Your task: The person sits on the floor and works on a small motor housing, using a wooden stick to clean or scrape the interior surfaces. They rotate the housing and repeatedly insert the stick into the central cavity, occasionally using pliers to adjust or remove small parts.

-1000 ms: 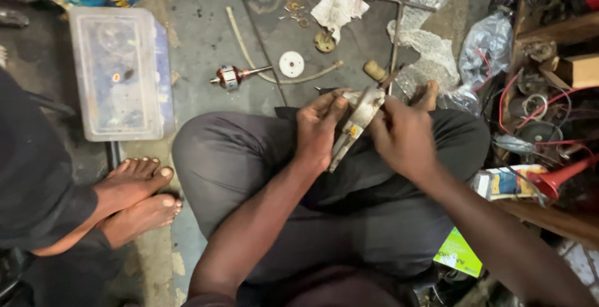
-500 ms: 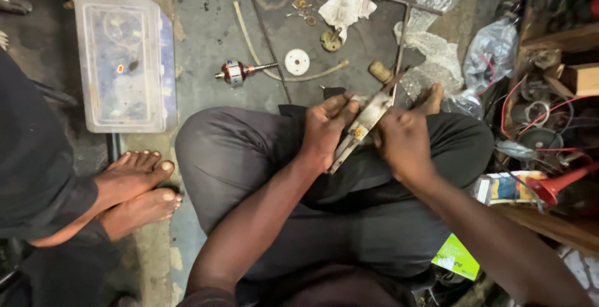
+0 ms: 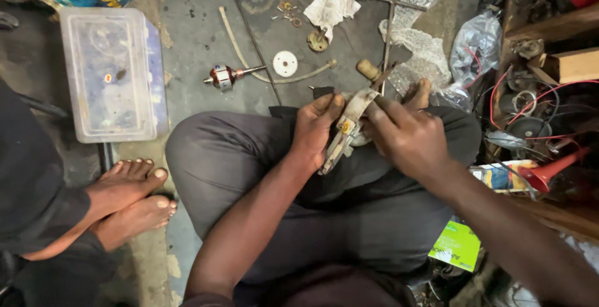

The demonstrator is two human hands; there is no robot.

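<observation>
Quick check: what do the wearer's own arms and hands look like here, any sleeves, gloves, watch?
Both forearms are bare, with no sleeves in view. Left hand and right hand wear no gloves; no watch, rings or bands are visible. Dark grey trousers cover the crossed legs below them.

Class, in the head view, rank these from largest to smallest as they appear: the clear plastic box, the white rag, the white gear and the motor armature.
1. Clear plastic box
2. White rag
3. Motor armature, shaft included
4. White gear
All four lie on the floor, so nearness hardly skews the order.
</observation>
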